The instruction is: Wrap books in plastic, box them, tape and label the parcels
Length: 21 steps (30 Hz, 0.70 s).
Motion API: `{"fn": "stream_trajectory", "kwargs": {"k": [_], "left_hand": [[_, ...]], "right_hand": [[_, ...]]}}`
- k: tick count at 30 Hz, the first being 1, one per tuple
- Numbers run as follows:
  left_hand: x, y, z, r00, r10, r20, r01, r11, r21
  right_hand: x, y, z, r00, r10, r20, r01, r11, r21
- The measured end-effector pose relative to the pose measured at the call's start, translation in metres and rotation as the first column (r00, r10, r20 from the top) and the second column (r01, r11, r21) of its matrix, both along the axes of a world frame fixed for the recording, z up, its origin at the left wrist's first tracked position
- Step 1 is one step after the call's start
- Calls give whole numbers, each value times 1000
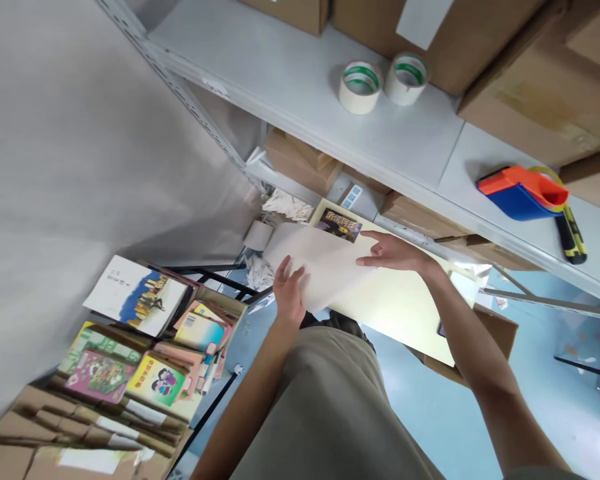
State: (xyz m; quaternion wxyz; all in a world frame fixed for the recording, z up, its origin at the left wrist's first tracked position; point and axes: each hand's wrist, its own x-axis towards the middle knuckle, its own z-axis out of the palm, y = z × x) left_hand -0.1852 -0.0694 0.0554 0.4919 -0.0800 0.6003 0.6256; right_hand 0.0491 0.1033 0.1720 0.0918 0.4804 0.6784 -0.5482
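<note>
A large white sheet of paper (pixel 313 263) lies curved over the left end of a pale cream tabletop (pixel 405 303). At the sheet's near left edge, my left hand (pixel 289 293) grips it, with the thumb and a finger showing on top. My right hand (pixel 395 252) hovers at the sheet's right edge, its index finger stretched out and other fingers apart from it. One lower fingertip seems to touch the paper. Beyond the sheet, a dark booklet with yellow lettering (pixel 340 224) lies flat, its lower part covered by the paper.
Above, a grey shelf (pixel 290 63) carries two tape rolls (pixel 360 88), an orange and blue tool (pixel 523 192), a yellow and black cutter (pixel 571 233) and cardboard boxes (pixel 545 100). Books (pixel 140 297) fill boxes at left. Crumpled paper (pixel 287 203) lies behind the tabletop.
</note>
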Motion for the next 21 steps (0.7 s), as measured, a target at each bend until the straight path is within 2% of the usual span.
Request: {"fn": "stream_trajectory", "kwargs": {"k": [3,8,12,15,16,18,21], "left_hand": [[32,0,-12,999,-30,27,29,999,14],[81,-10,-37,993,-86,-75,82,995,-56],[107,-21,-58,985,-122,-125,111,990,-91],[122,-24,-72,981,-154,-118,130,972,-194],[127,-25,-77,974,-189,-122,156,958,-239],[135,-26,-87,920,-355,-166,285,897,-339],[139,-30,-101,743,-621,-250,457,743,-489]], "right_hand": [[56,-13,-3,998,-25,-62,23,999,-32],[141,-32,-17,990,-73,-124,65,996,-62],[193,-45,-41,985,-166,-50,167,986,19],[222,-53,-67,972,-233,38,230,970,83],[229,-55,-77,967,-248,60,242,965,101],[241,-59,-100,958,-267,106,251,957,142],[251,-64,-136,938,-277,209,236,951,201]]}}
